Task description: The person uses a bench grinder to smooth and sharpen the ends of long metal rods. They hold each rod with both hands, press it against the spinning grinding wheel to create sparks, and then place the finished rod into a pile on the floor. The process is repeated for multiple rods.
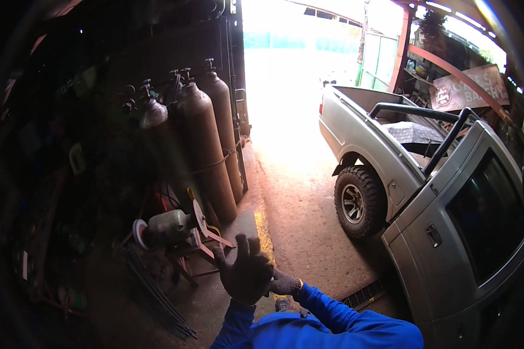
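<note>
Dark work gloves cover both of my hands, below blue sleeves. My left hand (245,272) is raised in front of me, its fingers spread apart and holding nothing. My right hand (285,283), with a yellow edge at its glove's cuff, is closed at the lower right side of the left glove and seems to grip it there. Its fingertips are partly hidden behind the left hand. Beyond the left hand stands a bench grinder (170,228) with a wheel on each end, mounted on a reddish metal stand (199,247).
Tall brown gas cylinders (202,125) stand tied together at the left. Thin metal rods (157,294) lie on the floor below the grinder. A silver pickup truck (384,157) fills the right side. A yellow line (264,227) runs along the floor toward the bright doorway.
</note>
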The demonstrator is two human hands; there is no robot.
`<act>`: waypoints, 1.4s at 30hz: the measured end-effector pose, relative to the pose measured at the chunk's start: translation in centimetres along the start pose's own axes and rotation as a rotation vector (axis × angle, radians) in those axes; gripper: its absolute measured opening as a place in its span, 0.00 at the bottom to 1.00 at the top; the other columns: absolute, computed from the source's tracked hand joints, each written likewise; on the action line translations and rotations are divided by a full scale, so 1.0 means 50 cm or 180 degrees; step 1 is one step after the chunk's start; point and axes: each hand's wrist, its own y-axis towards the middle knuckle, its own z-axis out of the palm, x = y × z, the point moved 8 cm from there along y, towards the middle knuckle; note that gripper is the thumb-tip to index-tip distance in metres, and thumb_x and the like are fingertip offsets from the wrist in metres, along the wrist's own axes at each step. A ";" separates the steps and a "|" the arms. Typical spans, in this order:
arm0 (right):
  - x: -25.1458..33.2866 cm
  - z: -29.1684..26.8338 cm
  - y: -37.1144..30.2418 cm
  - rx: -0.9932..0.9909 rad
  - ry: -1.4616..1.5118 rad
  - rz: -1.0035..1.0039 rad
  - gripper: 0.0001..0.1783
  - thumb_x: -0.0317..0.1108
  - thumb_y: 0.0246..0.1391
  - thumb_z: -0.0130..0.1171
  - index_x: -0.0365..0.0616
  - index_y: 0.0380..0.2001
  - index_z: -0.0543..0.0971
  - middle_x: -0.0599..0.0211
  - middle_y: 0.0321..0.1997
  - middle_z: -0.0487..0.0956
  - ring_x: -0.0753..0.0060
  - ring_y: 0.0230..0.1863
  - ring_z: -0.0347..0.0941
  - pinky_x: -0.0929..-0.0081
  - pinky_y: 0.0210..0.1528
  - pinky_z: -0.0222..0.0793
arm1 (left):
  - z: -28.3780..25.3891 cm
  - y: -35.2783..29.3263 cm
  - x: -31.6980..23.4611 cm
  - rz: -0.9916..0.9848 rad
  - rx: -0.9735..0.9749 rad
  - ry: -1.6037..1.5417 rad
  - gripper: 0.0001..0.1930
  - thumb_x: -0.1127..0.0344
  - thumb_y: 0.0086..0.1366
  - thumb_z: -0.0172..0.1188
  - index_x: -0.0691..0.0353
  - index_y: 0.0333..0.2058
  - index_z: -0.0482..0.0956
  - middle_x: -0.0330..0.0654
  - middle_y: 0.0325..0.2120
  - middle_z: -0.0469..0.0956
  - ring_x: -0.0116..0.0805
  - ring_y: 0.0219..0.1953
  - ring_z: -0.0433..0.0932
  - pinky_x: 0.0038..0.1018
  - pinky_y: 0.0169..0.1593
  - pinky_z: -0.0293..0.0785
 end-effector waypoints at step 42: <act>0.178 0.053 0.013 -0.0057 -0.0033 0.0040 0.20 0.47 0.66 0.54 0.41 0.43 0.82 0.73 0.27 0.78 0.86 0.25 0.68 0.82 0.24 0.65 | 0.116 0.027 -0.147 0.2134 -0.1147 0.2134 0.39 0.27 0.65 0.39 0.46 0.66 0.61 0.50 0.63 0.63 0.58 0.63 0.64 0.60 0.60 0.67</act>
